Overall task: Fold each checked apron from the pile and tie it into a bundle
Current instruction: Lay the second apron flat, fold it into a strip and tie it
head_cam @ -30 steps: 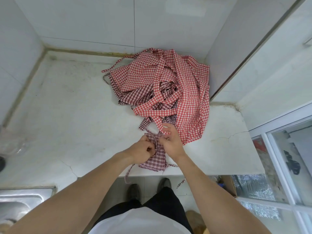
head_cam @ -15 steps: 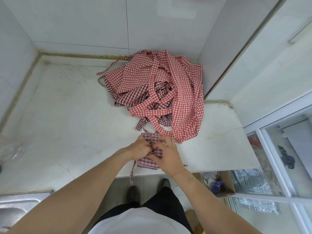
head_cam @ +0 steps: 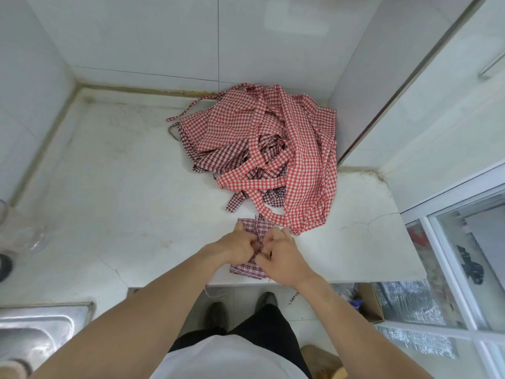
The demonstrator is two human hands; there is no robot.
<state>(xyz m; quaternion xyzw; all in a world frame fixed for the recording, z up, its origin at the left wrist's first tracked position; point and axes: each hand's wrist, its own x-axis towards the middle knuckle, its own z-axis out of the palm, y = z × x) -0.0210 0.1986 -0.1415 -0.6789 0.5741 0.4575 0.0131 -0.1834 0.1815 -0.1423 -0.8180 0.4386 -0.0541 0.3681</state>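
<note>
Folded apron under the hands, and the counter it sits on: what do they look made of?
Folded apron: thin woven cloth, matte, probably cotton or a blend; dark-red check, soft creases, thin ties. Counter: pale stone or stone-look slab, smooth with dull sheen; hairline cracks and stains suggest marble or cast stone, hard to tell which.

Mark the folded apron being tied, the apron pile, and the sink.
folded apron (head_cam: 247, 270): head view, near lower edge.
apron pile (head_cam: 308, 170): head view, red checked cloth.
sink (head_cam: 41, 324): head view, steel rim.

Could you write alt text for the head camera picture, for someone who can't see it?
Two hands, left hand and right hand, pinch the ties on a small folded dark-checked apron at a pale counter's near edge. Behind it lies a pile of red checked aprons.
</note>
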